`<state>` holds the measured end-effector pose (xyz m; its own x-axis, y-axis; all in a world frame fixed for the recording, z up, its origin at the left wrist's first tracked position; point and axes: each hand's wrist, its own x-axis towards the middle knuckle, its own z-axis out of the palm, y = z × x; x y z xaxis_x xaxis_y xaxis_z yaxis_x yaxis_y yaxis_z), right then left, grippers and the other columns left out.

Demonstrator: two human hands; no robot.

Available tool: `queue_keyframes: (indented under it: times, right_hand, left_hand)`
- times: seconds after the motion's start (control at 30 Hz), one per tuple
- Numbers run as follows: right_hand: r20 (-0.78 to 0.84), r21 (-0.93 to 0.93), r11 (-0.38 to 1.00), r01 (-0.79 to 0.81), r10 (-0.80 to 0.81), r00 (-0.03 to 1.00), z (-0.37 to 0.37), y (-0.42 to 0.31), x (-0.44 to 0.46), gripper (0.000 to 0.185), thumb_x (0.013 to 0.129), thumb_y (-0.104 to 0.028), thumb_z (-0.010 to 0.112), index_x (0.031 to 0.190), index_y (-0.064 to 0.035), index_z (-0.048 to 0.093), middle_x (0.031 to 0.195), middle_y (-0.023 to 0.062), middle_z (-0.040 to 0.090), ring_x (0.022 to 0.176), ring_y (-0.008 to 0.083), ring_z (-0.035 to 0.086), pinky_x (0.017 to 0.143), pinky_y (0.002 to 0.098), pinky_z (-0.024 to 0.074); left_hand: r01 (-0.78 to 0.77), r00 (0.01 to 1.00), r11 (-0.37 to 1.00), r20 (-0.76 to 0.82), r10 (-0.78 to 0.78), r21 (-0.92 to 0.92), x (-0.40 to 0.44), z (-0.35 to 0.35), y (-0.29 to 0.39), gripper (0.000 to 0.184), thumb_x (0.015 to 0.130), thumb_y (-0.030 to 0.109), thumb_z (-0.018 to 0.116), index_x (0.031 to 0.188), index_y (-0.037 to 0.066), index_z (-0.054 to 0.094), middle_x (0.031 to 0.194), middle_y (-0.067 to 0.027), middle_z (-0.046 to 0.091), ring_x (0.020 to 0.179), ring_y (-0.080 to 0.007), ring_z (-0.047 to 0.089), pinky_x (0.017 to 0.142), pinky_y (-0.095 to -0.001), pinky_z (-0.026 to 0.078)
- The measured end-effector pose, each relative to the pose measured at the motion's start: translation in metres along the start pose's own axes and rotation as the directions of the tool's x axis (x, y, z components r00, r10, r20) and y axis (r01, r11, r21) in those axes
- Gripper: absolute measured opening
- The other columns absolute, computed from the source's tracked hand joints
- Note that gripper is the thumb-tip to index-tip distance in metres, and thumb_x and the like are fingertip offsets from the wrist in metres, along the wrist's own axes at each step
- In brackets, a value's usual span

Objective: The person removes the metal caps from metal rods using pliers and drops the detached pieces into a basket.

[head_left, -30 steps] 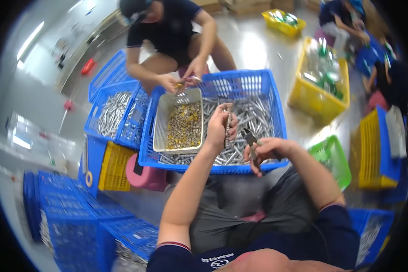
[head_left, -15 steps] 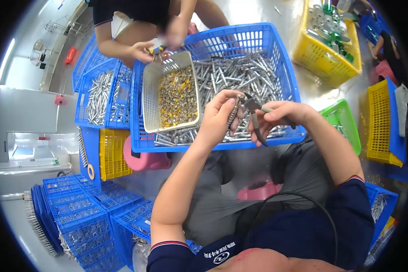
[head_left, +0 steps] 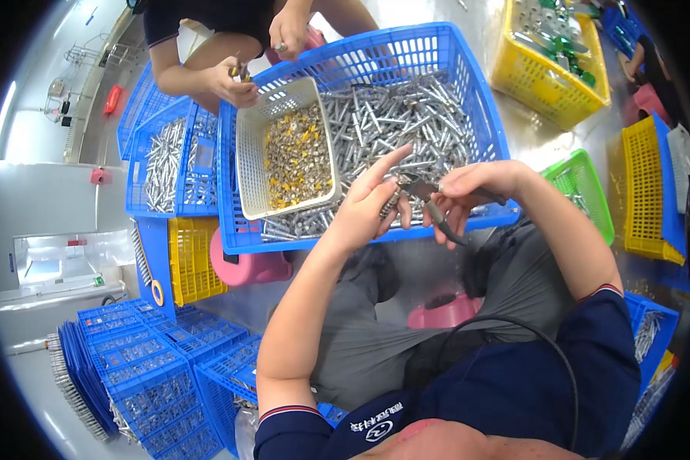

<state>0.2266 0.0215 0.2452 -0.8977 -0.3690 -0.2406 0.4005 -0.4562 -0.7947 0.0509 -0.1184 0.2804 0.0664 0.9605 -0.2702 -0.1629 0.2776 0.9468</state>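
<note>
My left hand [head_left: 373, 201] is closed on a ridged metal part [head_left: 389, 205], its index finger stretched out. My right hand [head_left: 475, 195] holds dark-jawed pliers [head_left: 431, 201], whose jaws reach the part at my left fingertips. Both hands are above the near side of a large blue crate [head_left: 314, 244] filled with silvery metal rods [head_left: 406, 115]. Inside the crate's left side sits a cream basket [head_left: 333, 165] of small metal and yellow pieces [head_left: 297, 157]. My fingers partly hide the ridged part.
Across the crate, a co-worker's hands [head_left: 236, 83] hold small items. Blue crates of rods [head_left: 165, 165] stand left, with a yellow crate [head_left: 195, 261] and pink stool [head_left: 253, 264] nearby. At right are a yellow crate of bottles [head_left: 552, 73] and green basket [head_left: 579, 188].
The view has tilted and shifted closer over the crate. The pliers have come to the part in my left hand, and my left index finger has stretched out. The co-worker's hands have moved apart.
</note>
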Motion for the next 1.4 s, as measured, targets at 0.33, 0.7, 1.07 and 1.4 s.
queue_keyframes:
  times: [0.33, 0.7, 1.07, 1.4]
  right_hand:
    - [-0.092, 0.051, 0.997, -0.063, 0.068, 0.993, 0.002, 0.001, 0.009, 0.065, 0.09, -0.054, 0.025, 0.087, 0.002, 0.057, 0.071, 0.015, 0.061, 0.063, 0.0258, 0.063, 0.062, 0.0335, 0.051]
    - [-0.035, 0.105, 0.991, -0.081, 0.086, 0.996, -0.002, 0.009, 0.019, 0.067, 0.088, -0.059, 0.023, 0.081, 0.0, 0.055, 0.067, 0.0145, 0.06, 0.058, 0.026, 0.063, 0.054, 0.0313, 0.0506]
    - [0.06, 0.171, 0.982, -0.079, 0.069, 0.996, 0.003, 0.01, 0.024, 0.068, 0.089, -0.058, 0.02, 0.082, -0.0008, 0.055, 0.067, 0.0129, 0.059, 0.058, 0.0241, 0.062, 0.054, 0.0291, 0.0485]
    - [-0.049, 0.059, 0.998, 0.003, 0.0, 0.999, 0.011, 0.011, 0.026, 0.065, 0.089, -0.058, 0.022, 0.086, -0.0024, 0.056, 0.074, 0.0101, 0.06, 0.066, 0.0208, 0.06, 0.064, 0.0302, 0.0461]
  left_hand:
    - [-0.005, 1.0, 1.0, 0.011, 0.005, 0.016, 0.0, -0.008, -0.001, 0.048, 0.088, 0.016, 0.03, 0.135, 0.004, 0.028, 0.056, -0.0105, 0.055, 0.032, -0.0051, 0.031, 0.033, -0.0173, 0.027]
    - [0.057, 0.998, 0.998, 0.03, -0.058, 0.019, 0.004, -0.023, -0.008, 0.043, 0.089, 0.018, 0.031, 0.128, 0.001, 0.04, 0.056, -0.0108, 0.055, 0.032, -0.0055, 0.034, 0.032, -0.0175, 0.028]
    - [-0.099, 0.995, 0.966, 0.008, 0.1, 0.239, -0.003, -0.031, -0.016, 0.023, 0.086, 0.016, 0.041, 0.091, -0.002, 0.054, 0.053, -0.0081, 0.054, 0.032, -0.0067, 0.039, 0.032, -0.0192, 0.029]
    - [-0.089, 0.996, 0.986, 0.038, 0.085, 0.144, -0.004, -0.033, -0.014, 0.025, 0.086, 0.02, 0.045, 0.088, -0.003, 0.054, 0.052, -0.0058, 0.05, 0.033, -0.0061, 0.038, 0.033, -0.0183, 0.03]
